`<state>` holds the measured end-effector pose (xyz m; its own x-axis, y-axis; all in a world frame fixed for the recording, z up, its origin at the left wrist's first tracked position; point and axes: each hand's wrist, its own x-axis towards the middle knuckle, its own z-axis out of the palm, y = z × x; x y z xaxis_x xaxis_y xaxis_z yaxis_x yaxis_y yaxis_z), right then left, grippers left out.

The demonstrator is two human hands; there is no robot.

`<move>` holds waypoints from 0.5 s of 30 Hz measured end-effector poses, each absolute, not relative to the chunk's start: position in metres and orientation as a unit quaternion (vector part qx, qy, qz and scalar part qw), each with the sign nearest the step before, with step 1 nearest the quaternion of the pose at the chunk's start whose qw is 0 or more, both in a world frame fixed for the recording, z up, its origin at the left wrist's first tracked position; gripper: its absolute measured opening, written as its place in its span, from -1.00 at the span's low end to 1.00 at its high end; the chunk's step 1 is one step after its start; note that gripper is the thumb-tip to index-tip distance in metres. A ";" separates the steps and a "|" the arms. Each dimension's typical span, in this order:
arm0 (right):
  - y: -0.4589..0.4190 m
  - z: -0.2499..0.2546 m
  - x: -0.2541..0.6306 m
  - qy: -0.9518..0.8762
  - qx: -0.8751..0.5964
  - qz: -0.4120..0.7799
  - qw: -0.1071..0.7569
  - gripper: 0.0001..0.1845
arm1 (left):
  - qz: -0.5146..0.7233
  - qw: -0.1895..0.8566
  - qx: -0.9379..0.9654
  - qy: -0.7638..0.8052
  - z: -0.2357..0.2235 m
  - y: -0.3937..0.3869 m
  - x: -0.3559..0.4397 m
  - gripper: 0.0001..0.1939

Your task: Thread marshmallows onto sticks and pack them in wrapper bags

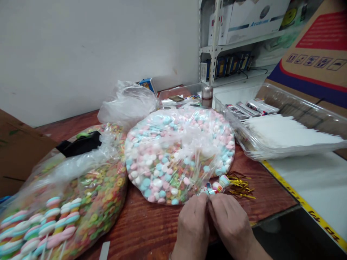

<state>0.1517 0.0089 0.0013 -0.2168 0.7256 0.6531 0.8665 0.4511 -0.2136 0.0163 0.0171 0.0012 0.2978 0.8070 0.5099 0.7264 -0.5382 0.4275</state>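
Note:
My left hand (193, 221) and my right hand (230, 218) meet at the table's front edge, with thumbs and fingers pinched together. A small wrapped candy stick (217, 186) with colourful pieces extends beyond the fingertips, its near end hidden by them. At its far right end spreads a gold tinsel fringe (241, 185). Just behind lies a big clear bag of pastel marshmallows (157, 177) in pink, blue and white. To the left, finished-looking marshmallow skewers (54, 225) on white sticks rest on a clear bag of coloured ring-shaped candies (105, 195).
A clear plastic bin (255, 153) at right holds white paper-like strips (287, 131) and small packets. A metallic cylinder (207, 95) stands behind the marshmallows. A black object (81, 144) sits on the ring-candy bag. Cardboard boxes flank the table (151, 224); yellow tape (292, 193) edges the white surface.

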 end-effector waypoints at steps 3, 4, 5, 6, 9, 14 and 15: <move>0.004 -0.002 0.153 -0.792 -0.495 -0.081 0.349 -0.88 | 0.342 0.054 0.810 0.473 0.002 0.019 0.014 -0.61; 0.003 -0.003 0.153 -0.790 -0.496 -0.079 0.353 -0.88 | 0.340 0.062 0.809 0.476 0.003 0.020 0.014 -0.61; 0.002 -0.005 0.153 -0.787 -0.496 -0.077 0.358 -0.87 | 0.340 0.073 0.807 0.478 0.004 0.020 0.014 -0.63; 0.001 -0.007 0.153 -0.785 -0.495 -0.073 0.366 -0.86 | 0.342 0.086 0.803 0.480 0.005 0.021 0.014 -0.63; 0.000 -0.011 0.150 -0.785 -0.482 -0.049 0.385 -0.85 | 0.359 0.121 0.785 0.491 0.009 0.023 0.015 -0.64; 0.000 -0.012 0.145 -0.782 -0.477 -0.026 0.400 -0.86 | 0.374 0.150 0.761 0.509 0.011 0.024 0.014 -0.67; 0.000 -0.012 0.145 -0.781 -0.477 -0.024 0.402 -0.87 | 0.378 0.151 0.761 0.505 0.011 0.024 0.014 -0.65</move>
